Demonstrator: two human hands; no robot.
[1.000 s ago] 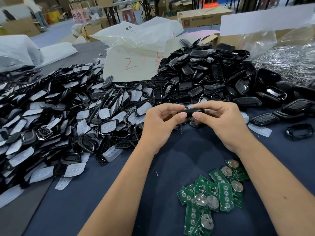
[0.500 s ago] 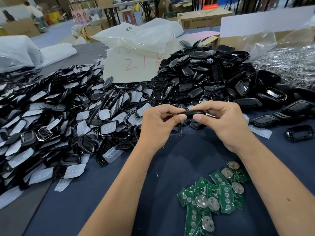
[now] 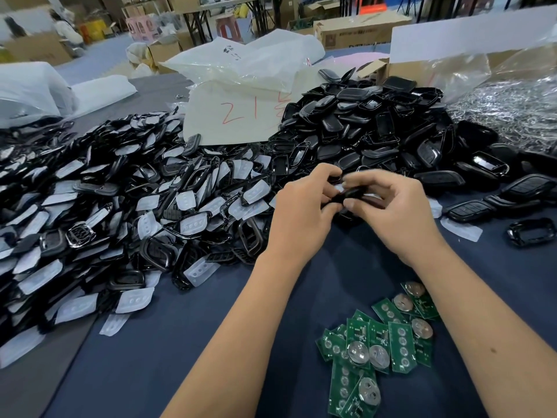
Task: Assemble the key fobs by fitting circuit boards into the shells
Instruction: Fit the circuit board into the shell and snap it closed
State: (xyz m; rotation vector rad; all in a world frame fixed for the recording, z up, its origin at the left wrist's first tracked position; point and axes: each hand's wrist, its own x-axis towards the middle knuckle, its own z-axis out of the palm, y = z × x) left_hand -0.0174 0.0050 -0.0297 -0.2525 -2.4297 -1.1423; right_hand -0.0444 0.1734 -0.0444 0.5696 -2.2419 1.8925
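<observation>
A black key fob shell (image 3: 352,194) is held between both hands above the dark blue table. My left hand (image 3: 301,212) pinches its left end with curled fingers and thumb. Gripping the right side, my right hand (image 3: 391,212) has its thumb under the fob; the fingers are blurred. A pile of green circuit boards (image 3: 382,348) with round silver battery holders lies near my right forearm. Whether a board sits inside the held shell is hidden.
A big heap of black frames and white button pads (image 3: 105,212) covers the left. Black shells (image 3: 376,131) are piled behind my hands. Loose shells (image 3: 530,232) lie at the right, with plastic bags (image 3: 241,61) and cardboard boxes (image 3: 361,31) at the back.
The fob, held level between both hands before, now tilts, and both hands have shifted their grip on it. My right fingers are blurred with motion.
</observation>
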